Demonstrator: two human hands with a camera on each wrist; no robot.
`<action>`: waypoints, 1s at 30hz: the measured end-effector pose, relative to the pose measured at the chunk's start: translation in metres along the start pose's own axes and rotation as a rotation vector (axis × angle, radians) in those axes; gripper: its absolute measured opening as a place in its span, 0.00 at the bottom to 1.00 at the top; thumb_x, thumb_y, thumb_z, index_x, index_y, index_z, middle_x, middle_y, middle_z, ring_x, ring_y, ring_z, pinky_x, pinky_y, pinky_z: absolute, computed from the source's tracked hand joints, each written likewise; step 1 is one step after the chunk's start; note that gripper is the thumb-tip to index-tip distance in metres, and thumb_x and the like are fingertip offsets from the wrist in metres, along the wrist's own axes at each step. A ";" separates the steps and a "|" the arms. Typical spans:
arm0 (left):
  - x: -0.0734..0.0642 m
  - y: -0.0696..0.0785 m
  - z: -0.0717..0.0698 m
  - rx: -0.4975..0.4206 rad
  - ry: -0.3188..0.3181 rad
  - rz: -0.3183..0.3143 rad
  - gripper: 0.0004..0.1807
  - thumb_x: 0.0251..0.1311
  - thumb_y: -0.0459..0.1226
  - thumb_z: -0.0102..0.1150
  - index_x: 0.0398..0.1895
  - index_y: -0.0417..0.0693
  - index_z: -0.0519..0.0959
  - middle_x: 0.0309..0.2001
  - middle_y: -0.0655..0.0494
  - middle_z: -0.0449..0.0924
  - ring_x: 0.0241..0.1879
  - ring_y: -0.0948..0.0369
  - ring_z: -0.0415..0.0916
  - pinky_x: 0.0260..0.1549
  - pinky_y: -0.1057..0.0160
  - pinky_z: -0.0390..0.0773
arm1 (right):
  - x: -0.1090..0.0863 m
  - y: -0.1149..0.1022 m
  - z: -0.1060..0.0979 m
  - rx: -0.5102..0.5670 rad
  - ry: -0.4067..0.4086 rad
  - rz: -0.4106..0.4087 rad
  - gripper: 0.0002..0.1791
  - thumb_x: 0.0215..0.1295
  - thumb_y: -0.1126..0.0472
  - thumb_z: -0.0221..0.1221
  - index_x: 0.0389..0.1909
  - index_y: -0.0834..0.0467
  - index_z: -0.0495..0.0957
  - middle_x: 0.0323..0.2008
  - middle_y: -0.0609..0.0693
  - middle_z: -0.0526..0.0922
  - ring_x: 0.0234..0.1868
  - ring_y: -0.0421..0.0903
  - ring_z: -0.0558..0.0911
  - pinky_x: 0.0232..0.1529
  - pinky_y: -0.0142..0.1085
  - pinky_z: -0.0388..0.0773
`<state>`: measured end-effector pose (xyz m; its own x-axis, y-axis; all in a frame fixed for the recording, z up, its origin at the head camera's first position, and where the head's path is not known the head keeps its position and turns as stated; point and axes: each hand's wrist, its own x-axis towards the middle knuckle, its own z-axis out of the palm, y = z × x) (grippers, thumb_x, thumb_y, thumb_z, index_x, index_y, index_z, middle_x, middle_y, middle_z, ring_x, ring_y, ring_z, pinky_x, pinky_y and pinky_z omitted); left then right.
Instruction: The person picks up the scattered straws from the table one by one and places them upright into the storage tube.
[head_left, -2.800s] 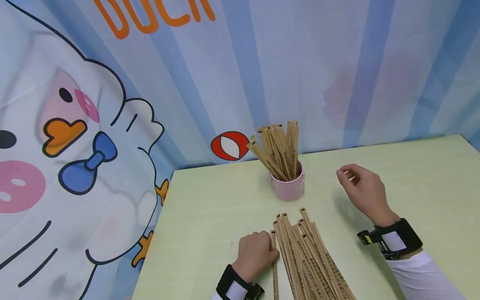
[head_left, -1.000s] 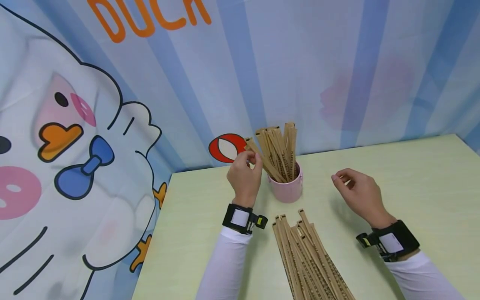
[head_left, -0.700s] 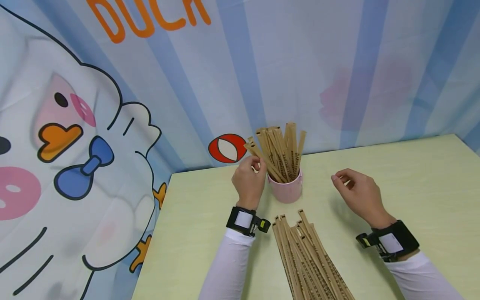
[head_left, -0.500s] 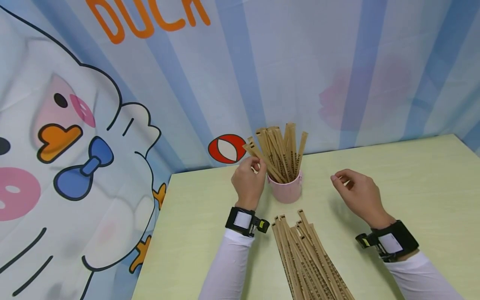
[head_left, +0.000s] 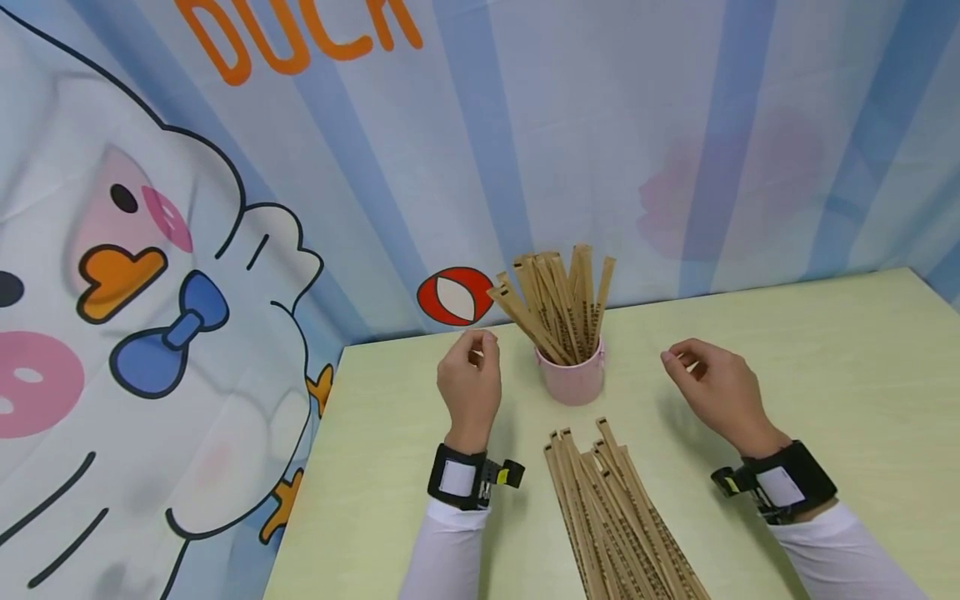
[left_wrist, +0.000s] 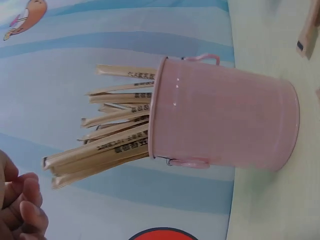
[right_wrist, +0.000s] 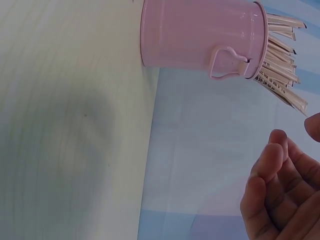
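Note:
A small pink bucket [head_left: 573, 383] stands upright near the back of the table, filled with several brown paper-wrapped straws [head_left: 555, 300] that fan out over its rim. Just left of it my left hand [head_left: 471, 383] hovers with loosely curled fingers and holds nothing; in the left wrist view its fingertips [left_wrist: 31, 190] are apart from the straws' ends. My right hand [head_left: 716, 387] is held over the table to the right of the bucket, fingers relaxed and nothing in them. Between the forearms lies a loose bundle of more wrapped straws [head_left: 622, 517], running off the front of the view.
The pale yellow table [head_left: 825, 367] carries the bucket and the bundle. Behind it hangs a blue striped cloth [head_left: 600, 125] with a cartoon duck [head_left: 247, 450] printed at the left. Each wrist wears a black strap [head_left: 456, 477] with a small camera.
My left hand brought a straw from beside the bundle to the bucket, let go and drew back left and down. Another straw now leans out at the bucket's right. My right hand stayed nearly still.

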<state>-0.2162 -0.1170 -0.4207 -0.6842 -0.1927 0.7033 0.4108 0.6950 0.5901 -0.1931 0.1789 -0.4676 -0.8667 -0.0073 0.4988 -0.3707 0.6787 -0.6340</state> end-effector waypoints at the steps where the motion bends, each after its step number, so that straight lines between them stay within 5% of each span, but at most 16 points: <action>1: -0.003 0.000 -0.004 -0.018 -0.004 -0.003 0.11 0.63 0.38 0.52 0.28 0.44 0.81 0.23 0.54 0.80 0.20 0.62 0.70 0.21 0.64 0.71 | 0.000 0.000 0.000 0.001 -0.002 0.000 0.14 0.66 0.54 0.56 0.38 0.62 0.80 0.27 0.55 0.82 0.25 0.48 0.76 0.23 0.38 0.68; 11: -0.028 -0.005 -0.035 -0.009 -0.133 0.002 0.09 0.63 0.36 0.53 0.27 0.44 0.80 0.20 0.55 0.77 0.20 0.63 0.69 0.19 0.66 0.69 | -0.003 -0.001 0.001 -0.004 -0.013 -0.003 0.14 0.66 0.54 0.56 0.38 0.61 0.80 0.26 0.54 0.81 0.25 0.47 0.75 0.21 0.37 0.67; 22: -0.028 -0.005 -0.042 0.030 -0.183 0.003 0.10 0.64 0.38 0.53 0.28 0.45 0.80 0.19 0.56 0.76 0.20 0.63 0.68 0.20 0.66 0.69 | -0.006 -0.003 -0.004 -0.039 -0.038 -0.031 0.13 0.66 0.54 0.56 0.37 0.60 0.80 0.25 0.52 0.81 0.23 0.45 0.74 0.20 0.36 0.66; 30: -0.028 -0.005 -0.040 0.033 -0.200 0.000 0.10 0.64 0.38 0.52 0.28 0.46 0.80 0.20 0.57 0.76 0.21 0.64 0.68 0.20 0.66 0.69 | -0.026 -0.006 -0.012 -0.111 -0.267 -0.021 0.11 0.66 0.53 0.57 0.37 0.58 0.80 0.27 0.48 0.82 0.23 0.40 0.75 0.20 0.33 0.67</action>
<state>-0.1747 -0.1431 -0.4274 -0.7917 -0.0531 0.6086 0.3935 0.7177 0.5745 -0.1644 0.1837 -0.4691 -0.9221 -0.2052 0.3281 -0.3629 0.7528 -0.5492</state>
